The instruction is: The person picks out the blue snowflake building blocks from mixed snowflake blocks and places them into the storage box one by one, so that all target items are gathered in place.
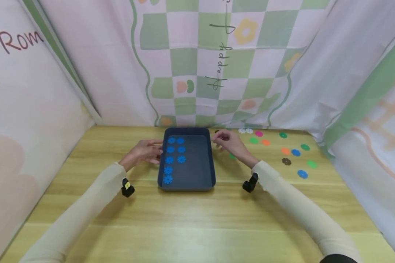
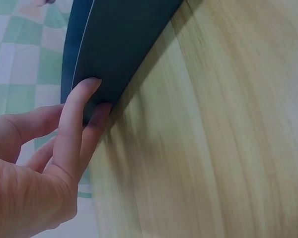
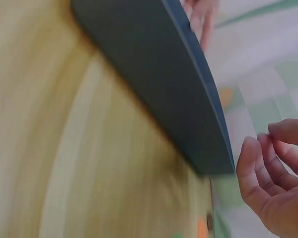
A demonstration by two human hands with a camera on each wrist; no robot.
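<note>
A dark grey rectangular tray (image 1: pixel 197 179) lies on the table, with several blue flower-shaped pieces (image 1: pixel 181 149) in two columns along its left side. My left hand (image 1: pixel 146 151) rests against the tray's left side. In the left wrist view, its fingers (image 2: pixel 72 121) touch the outer wall (image 2: pixel 119 44), loosely bent. My right hand (image 1: pixel 229 141) is above the table just beyond the tray's right rim. Its thumb and fingers (image 3: pixel 248 158) are loosely curled close together in the right wrist view, and no piece shows between them.
Loose flower-shaped pieces lie scattered at the back right: white (image 1: pixel 249 130), pink (image 1: pixel 258 133), orange (image 1: pixel 265 142), green (image 1: pixel 305 147), brown (image 1: pixel 286 161) and blue (image 1: pixel 302 174). A patterned curtain (image 1: pixel 214 65) hangs along the table's back edge.
</note>
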